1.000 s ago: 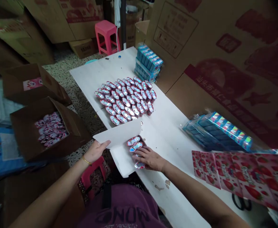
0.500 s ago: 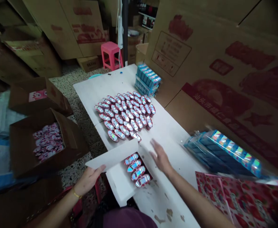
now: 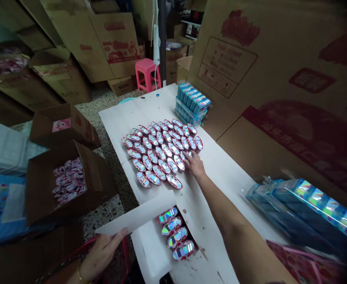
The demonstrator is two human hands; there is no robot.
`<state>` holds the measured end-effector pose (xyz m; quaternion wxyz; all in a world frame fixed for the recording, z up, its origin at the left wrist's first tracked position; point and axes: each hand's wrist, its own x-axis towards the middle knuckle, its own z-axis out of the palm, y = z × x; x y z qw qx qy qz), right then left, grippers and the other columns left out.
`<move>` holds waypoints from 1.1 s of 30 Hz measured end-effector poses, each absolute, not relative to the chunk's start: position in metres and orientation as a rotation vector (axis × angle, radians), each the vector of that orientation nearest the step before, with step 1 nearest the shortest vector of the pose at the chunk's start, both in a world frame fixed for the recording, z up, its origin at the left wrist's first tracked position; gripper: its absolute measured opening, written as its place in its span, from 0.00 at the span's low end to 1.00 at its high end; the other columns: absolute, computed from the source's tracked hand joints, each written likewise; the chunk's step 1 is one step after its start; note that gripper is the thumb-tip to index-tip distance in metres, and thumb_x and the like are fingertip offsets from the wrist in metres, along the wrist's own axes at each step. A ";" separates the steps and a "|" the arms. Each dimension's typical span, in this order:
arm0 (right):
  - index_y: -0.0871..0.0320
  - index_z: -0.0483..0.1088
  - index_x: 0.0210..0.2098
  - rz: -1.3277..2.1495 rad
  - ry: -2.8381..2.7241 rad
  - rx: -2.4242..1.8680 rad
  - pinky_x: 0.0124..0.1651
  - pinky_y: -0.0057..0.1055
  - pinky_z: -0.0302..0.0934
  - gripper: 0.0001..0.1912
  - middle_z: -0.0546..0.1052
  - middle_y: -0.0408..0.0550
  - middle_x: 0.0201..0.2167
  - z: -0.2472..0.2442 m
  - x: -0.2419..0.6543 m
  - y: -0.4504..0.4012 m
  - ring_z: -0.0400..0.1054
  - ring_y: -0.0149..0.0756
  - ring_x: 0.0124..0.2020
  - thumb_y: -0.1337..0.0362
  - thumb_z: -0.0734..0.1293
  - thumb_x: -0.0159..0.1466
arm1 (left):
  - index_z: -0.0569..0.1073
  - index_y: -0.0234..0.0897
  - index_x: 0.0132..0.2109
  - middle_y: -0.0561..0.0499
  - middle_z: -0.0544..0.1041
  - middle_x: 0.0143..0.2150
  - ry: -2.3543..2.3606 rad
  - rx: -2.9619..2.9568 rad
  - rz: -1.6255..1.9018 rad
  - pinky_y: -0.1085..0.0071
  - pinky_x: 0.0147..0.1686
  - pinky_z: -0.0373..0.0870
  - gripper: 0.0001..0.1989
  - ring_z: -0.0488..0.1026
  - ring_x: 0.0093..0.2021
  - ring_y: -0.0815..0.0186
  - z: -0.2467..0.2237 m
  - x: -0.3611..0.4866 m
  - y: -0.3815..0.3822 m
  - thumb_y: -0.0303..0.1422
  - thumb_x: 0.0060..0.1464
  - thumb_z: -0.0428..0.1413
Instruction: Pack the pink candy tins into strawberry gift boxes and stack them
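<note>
In the open carton (image 3: 43, 197) on the floor (image 3: 108, 217) lie pink wrapped packets (image 3: 69, 181). The left hand (image 3: 100, 252) grips the flap of a white card box (image 3: 145, 248) holding four foil-lidded cups (image 3: 176, 232). The right hand (image 3: 195, 165) rests on massed cups (image 3: 161, 154) on the worktop (image 3: 126, 114), perhaps pinching one; blue packs (image 3: 297, 209) lie further right.

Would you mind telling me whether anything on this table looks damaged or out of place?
The table looks worn: brown patches mark its white surface beside the white box, as if the coating had chipped away. The cups lie in close rows, and none looks spilled.
</note>
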<state>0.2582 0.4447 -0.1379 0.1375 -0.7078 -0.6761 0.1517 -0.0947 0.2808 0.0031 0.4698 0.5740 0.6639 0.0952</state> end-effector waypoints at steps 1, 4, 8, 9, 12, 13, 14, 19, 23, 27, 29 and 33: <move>0.43 0.55 0.57 0.437 -2.008 -2.015 0.48 0.44 0.57 0.22 0.56 0.49 0.57 -0.137 0.266 0.436 0.55 0.46 0.53 0.53 0.52 0.63 | 0.78 0.44 0.29 0.53 0.77 0.22 1.622 1.414 0.253 0.62 0.42 0.71 0.20 0.74 0.37 0.53 0.005 -0.094 0.283 0.52 0.44 0.50; 0.44 0.55 0.57 0.469 -2.149 -1.933 0.51 0.43 0.55 0.22 0.55 0.48 0.58 -0.134 0.293 0.393 0.53 0.43 0.55 0.54 0.50 0.64 | 0.78 0.40 0.31 0.51 0.78 0.25 1.575 1.437 0.308 0.61 0.49 0.66 0.22 0.73 0.41 0.54 0.011 -0.090 0.288 0.51 0.45 0.48; 0.47 0.50 0.59 0.494 -2.091 -2.077 0.51 0.46 0.55 0.26 0.51 0.49 0.61 -0.128 0.305 0.334 0.50 0.45 0.58 0.50 0.51 0.63 | 0.77 0.38 0.33 0.49 0.78 0.28 1.486 1.464 0.259 0.60 0.54 0.60 0.23 0.73 0.41 0.55 0.012 -0.090 0.293 0.51 0.47 0.47; 0.49 0.46 0.61 0.491 -2.001 -2.176 0.49 0.47 0.56 0.31 0.50 0.51 0.61 -0.127 0.300 0.326 0.50 0.48 0.57 0.47 0.53 0.61 | 0.77 0.37 0.33 0.49 0.79 0.29 1.479 1.470 0.256 0.60 0.54 0.60 0.24 0.72 0.42 0.55 0.011 -0.091 0.294 0.51 0.47 0.47; 0.55 0.42 0.62 0.438 -1.688 -2.464 0.41 0.51 0.60 0.41 0.53 0.60 0.58 -0.125 0.277 0.321 0.54 0.56 0.53 0.43 0.57 0.56 | 0.76 0.35 0.39 0.47 0.78 0.35 1.465 1.451 0.280 0.59 0.55 0.57 0.25 0.69 0.48 0.55 0.009 -0.092 0.296 0.50 0.48 0.47; 0.56 0.44 0.62 0.414 -1.637 -2.509 0.39 0.52 0.60 0.40 0.56 0.62 0.56 -0.124 0.271 0.322 0.55 0.56 0.51 0.44 0.58 0.56 | 0.75 0.34 0.41 0.46 0.78 0.37 1.459 1.432 0.290 0.59 0.56 0.57 0.26 0.68 0.49 0.55 0.008 -0.091 0.296 0.50 0.48 0.47; 0.57 0.47 0.61 0.401 -1.626 -2.520 0.39 0.52 0.60 0.38 0.57 0.63 0.54 -0.123 0.267 0.321 0.56 0.56 0.49 0.46 0.58 0.56 | 0.74 0.33 0.43 0.46 0.78 0.40 1.446 1.414 0.298 0.60 0.56 0.56 0.26 0.68 0.51 0.56 0.008 -0.091 0.296 0.50 0.49 0.47; 0.57 0.44 0.61 0.454 -1.832 -2.143 0.47 0.49 0.57 0.39 0.59 0.58 0.51 -0.083 0.269 0.282 0.56 0.51 0.50 0.53 0.61 0.55 | 0.70 0.31 0.49 0.44 0.72 0.50 1.300 1.341 0.399 0.60 0.57 0.55 0.26 0.66 0.53 0.58 0.003 -0.089 0.297 0.47 0.51 0.48; 0.54 0.38 0.63 0.653 -2.130 -1.611 0.54 0.44 0.53 0.40 0.53 0.55 0.56 -0.013 0.232 0.237 0.50 0.47 0.56 0.57 0.60 0.56 | 0.69 0.29 0.50 0.43 0.70 0.52 1.219 1.261 0.486 0.58 0.54 0.59 0.27 0.67 0.51 0.57 -0.005 -0.091 0.299 0.46 0.50 0.50; 0.59 0.38 0.63 0.898 -2.526 -1.041 0.55 0.41 0.51 0.41 0.53 0.56 0.58 0.004 0.152 0.232 0.50 0.45 0.56 0.57 0.61 0.55 | 0.69 0.30 0.49 0.44 0.70 0.52 1.172 1.287 0.511 0.59 0.54 0.59 0.26 0.67 0.51 0.57 -0.009 -0.094 0.299 0.46 0.50 0.50; 0.61 0.38 0.62 0.893 -2.671 -0.895 0.53 0.42 0.51 0.44 0.55 0.57 0.57 -0.014 0.121 0.242 0.51 0.46 0.54 0.57 0.63 0.53 | 0.69 0.30 0.49 0.44 0.71 0.52 1.151 1.293 0.507 0.60 0.54 0.59 0.26 0.68 0.50 0.58 -0.008 -0.094 0.298 0.45 0.50 0.49; 0.63 0.39 0.62 0.747 -2.911 -0.742 0.54 0.43 0.49 0.47 0.55 0.57 0.59 -0.058 0.093 0.262 0.50 0.46 0.56 0.60 0.66 0.50 | 0.69 0.30 0.49 0.45 0.71 0.52 1.157 1.307 0.512 0.61 0.55 0.58 0.25 0.67 0.51 0.59 -0.004 -0.093 0.298 0.45 0.50 0.49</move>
